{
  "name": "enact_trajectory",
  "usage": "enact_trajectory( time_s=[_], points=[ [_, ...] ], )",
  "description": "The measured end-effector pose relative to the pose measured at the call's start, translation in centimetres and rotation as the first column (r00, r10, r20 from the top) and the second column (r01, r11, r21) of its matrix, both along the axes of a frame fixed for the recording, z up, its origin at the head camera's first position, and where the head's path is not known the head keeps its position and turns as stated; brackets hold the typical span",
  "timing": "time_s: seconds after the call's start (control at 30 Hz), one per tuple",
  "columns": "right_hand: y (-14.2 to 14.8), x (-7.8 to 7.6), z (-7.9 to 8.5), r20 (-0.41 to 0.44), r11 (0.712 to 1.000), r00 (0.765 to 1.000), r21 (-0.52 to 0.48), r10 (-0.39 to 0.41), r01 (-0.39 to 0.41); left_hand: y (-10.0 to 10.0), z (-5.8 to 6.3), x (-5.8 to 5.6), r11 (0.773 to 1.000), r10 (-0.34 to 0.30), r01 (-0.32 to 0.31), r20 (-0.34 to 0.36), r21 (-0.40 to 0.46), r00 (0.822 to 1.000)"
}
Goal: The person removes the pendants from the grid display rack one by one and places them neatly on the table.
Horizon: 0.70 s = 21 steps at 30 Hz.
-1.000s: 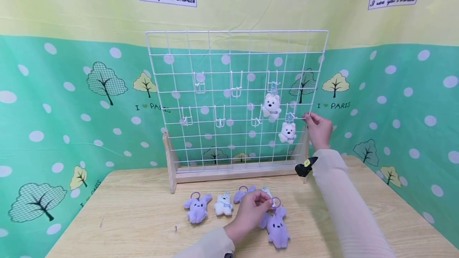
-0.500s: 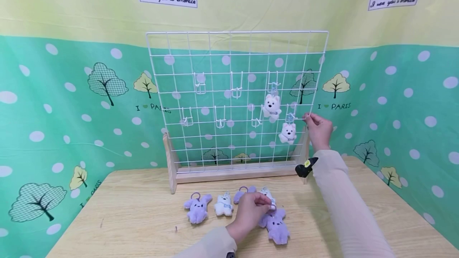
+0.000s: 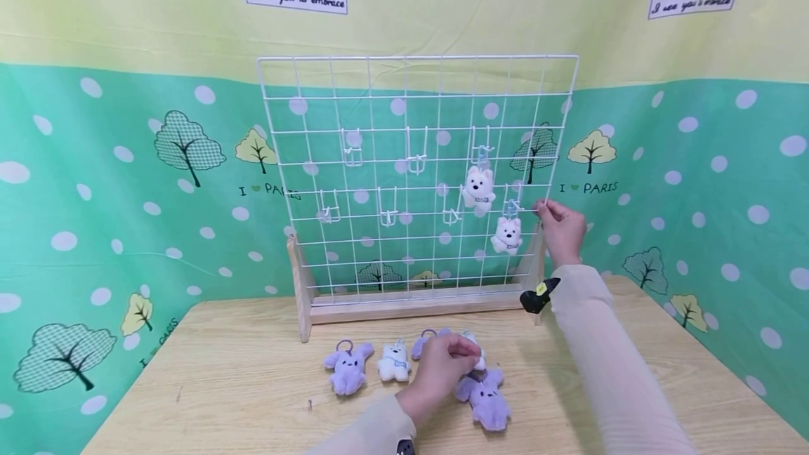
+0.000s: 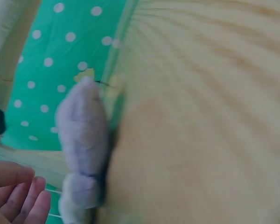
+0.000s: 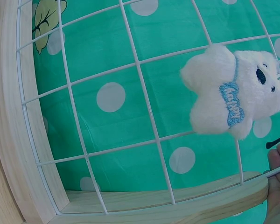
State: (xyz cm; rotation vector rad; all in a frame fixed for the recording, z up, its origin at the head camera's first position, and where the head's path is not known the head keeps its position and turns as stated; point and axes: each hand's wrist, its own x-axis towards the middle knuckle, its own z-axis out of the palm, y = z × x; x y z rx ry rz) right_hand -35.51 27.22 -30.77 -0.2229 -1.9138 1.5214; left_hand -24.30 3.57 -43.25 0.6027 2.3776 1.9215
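In the head view my left hand (image 3: 439, 374) hovers low over the table, fingers loosely curled and nothing visible between them. Just right of it lies a purple plush keychain (image 3: 489, 402), its face up; the left wrist view shows this purple plush (image 4: 84, 126) beside the fingers. Partly behind the hand are another purple keychain (image 3: 422, 346) and a white dog plush keychain (image 3: 482, 357). My right hand (image 3: 561, 230) pinches the right edge of a white wire grid rack (image 3: 417, 57). Near that hand hangs a white dog keychain (image 5: 259, 88).
Another white dog keychain (image 3: 478, 187) hangs on an upper hook. Several bare hooks (image 3: 388, 215) sit on the grid, which stands in a wooden base (image 3: 411, 307). On the table (image 3: 221, 385), to the left, lie a purple keychain (image 3: 347, 371) and a white dog keychain (image 3: 395, 361).
The purple plush by my left hand has shifted slightly up and its ring, earlier raised at the fingertips, has dropped from them. My right hand stays on the rack's edge.
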Motion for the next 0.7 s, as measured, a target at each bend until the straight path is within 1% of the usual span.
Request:
enact_trajectory(
  time_s=[0.1, 0.2, 0.4, 0.7],
  points=[
    [-0.1, 0.2, 0.2, 0.015, 1.000, 1.000, 0.005, -0.008, 0.008, -0.3, 1.2, -0.3, 1.000, -0.006, 0.006, 0.021, 0.013, 1.000],
    [0.0, 0.0, 0.1, 0.016, 1.000, 1.000, 0.007, -0.010, 0.009, -0.5, 2.7, -0.7, 1.000, -0.008, 0.007, 0.026, 0.031, 1.000],
    [0.2, -0.3, -0.1, 0.025, 1.000, 1.000, 0.002, -0.001, 0.001, -1.2, 6.4, -1.8, 0.999, -0.001, 0.002, -0.013, 0.037, 1.000],
    [0.1, 0.0, 0.0, 0.027, 1.000, 1.000, -0.001, 0.015, -0.015, -1.6, 11.9, -2.9, 0.998, 0.013, -0.007, -0.089, 0.064, 0.996]
  ],
)
